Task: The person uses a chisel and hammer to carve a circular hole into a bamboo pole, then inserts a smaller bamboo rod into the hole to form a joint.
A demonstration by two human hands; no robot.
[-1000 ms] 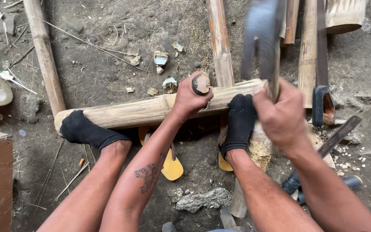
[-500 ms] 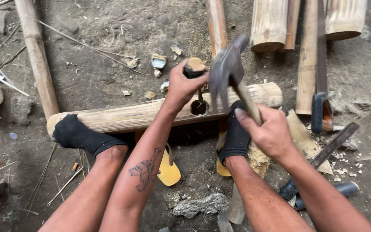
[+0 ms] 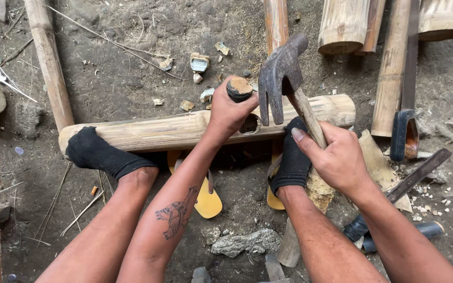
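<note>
The left hand (image 3: 227, 112) is clenched around a short chisel handle (image 3: 239, 88), set upright over a dark hole (image 3: 249, 124) in the bamboo pole (image 3: 174, 131) lying across the frame centre. The right hand (image 3: 334, 157) grips the wooden shaft of a claw hammer (image 3: 279, 76), whose head sits just right of the chisel handle. Two black-socked feet (image 3: 100, 154) press against the pole.
</note>
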